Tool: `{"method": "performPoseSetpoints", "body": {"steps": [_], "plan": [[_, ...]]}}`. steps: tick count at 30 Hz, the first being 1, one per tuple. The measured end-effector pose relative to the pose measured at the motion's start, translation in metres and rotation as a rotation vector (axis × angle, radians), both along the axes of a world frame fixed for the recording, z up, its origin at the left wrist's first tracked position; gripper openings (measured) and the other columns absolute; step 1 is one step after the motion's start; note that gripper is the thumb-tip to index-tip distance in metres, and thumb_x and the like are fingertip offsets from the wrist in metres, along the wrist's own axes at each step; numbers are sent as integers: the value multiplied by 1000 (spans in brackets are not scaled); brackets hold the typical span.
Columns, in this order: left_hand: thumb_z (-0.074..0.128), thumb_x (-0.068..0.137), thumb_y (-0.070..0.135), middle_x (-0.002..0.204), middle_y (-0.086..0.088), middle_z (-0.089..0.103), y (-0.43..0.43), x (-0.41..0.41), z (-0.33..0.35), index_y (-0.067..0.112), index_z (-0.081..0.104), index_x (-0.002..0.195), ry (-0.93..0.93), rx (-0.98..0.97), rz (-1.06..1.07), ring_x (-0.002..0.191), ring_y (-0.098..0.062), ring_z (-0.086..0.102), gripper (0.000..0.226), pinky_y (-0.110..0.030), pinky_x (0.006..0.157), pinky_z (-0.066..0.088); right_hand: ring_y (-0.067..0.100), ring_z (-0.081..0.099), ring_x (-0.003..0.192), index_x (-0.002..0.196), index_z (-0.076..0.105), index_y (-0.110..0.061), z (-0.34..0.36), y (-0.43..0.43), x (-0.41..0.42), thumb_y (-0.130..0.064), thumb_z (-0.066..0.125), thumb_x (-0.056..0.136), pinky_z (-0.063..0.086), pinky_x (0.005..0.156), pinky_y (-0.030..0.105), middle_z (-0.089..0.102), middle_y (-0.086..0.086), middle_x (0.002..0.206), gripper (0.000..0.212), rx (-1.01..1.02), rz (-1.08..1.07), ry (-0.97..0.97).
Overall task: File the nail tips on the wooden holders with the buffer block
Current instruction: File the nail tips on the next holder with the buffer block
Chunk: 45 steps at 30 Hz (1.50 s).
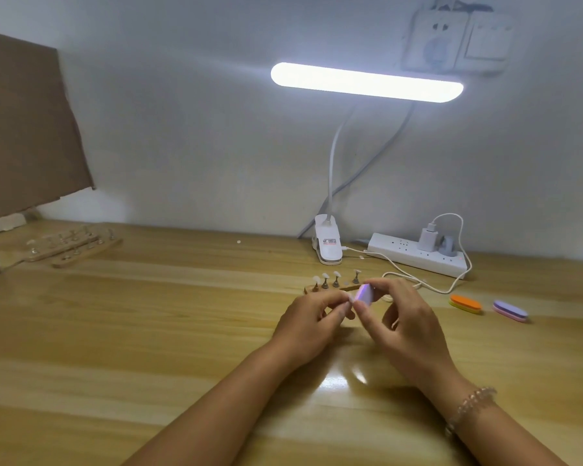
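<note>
Buffer block (364, 294): pinched in my right hand (408, 317), long axis roughly 11 to 5, near end meeting my left fingertips.
Left hand (310, 317): fingers curled, pinching a small piece (350, 300) against the block; too small to name.
Wooden holder (345, 288): 12 o'clock, just beyond both hands, long axis 9 to 3, nail tips (325, 276) upright.
Nearer hand: left, I judge.

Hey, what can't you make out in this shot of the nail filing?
In the head view:
- What the left hand pinches: covered by its own fingers.
- The near wooden holder, right end: behind the right hand and its buffer block.
- The far holders at left: too blurred to count what they hold.
</note>
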State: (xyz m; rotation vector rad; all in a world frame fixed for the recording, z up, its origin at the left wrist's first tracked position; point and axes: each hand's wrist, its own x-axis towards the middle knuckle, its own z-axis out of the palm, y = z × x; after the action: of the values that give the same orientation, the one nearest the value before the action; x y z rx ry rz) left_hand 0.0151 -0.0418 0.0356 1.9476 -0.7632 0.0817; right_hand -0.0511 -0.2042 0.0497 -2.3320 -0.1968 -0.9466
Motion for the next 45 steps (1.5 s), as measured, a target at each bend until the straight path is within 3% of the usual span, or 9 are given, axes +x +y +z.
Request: {"method": "performPoseSetpoints", "body": {"steps": [6,12,15,19,22,28,34,41,45], "plan": [[55,99,27,93,15,67,0,-4,2,28,71,108,-78,93,15,63,0,50,18,-37,71,49,8,55,57,110,65,-25,0,-4,3,-39,71,84,51,60,34,60,-14,97,30,6,-30,59],[50,93,34,99,8,69,1,-7,6,23,71,111,-87,96,28,84,-19,59,30,-40,75,50,9,54,55,107,65,-28,0,2,2,-42,71,81,49,56,29,57,-19,91,29,-13,19,36],[54,97,27,94,11,69,0,-7,4,23,71,107,-99,104,13,83,-16,61,20,-42,75,51,8,55,57,106,65,-28,-1,-3,4,-41,72,81,50,59,31,60,-18,94,29,39,-15,43],[48,88,33,98,8,70,1,-6,5,21,71,108,-78,88,39,82,-16,60,33,-39,73,50,10,52,55,105,64,-28,-2,5,0,-35,78,80,48,53,30,57,-21,90,30,-68,56,11],[56,95,30,89,13,70,0,-4,4,27,71,100,-84,50,31,64,1,53,16,-32,65,46,9,54,56,106,64,-28,-2,-1,5,-39,73,81,49,58,33,59,-19,93,29,20,-16,46],[56,99,23,89,17,72,-1,-6,5,33,57,92,-41,-6,31,58,7,54,12,-34,65,50,13,55,55,105,62,-29,0,-8,5,-33,70,85,48,59,30,61,-16,95,22,193,-24,17],[55,97,25,88,15,63,0,-5,5,30,63,93,-75,31,13,63,-18,60,10,-49,71,54,11,55,57,109,65,-27,0,2,2,-34,74,83,48,59,29,62,-17,96,28,43,54,57],[57,95,20,102,8,62,0,-4,4,21,67,103,-61,36,21,71,-24,60,13,-52,75,54,11,52,56,110,65,-29,-1,6,-1,-42,72,81,46,54,27,59,-21,92,33,-57,63,24],[58,99,27,98,12,55,-1,-3,5,19,68,102,-85,32,50,66,-9,53,13,-44,75,53,9,55,59,109,65,-28,-1,-2,5,-44,69,84,47,61,28,61,-19,92,30,58,-19,97]]}}
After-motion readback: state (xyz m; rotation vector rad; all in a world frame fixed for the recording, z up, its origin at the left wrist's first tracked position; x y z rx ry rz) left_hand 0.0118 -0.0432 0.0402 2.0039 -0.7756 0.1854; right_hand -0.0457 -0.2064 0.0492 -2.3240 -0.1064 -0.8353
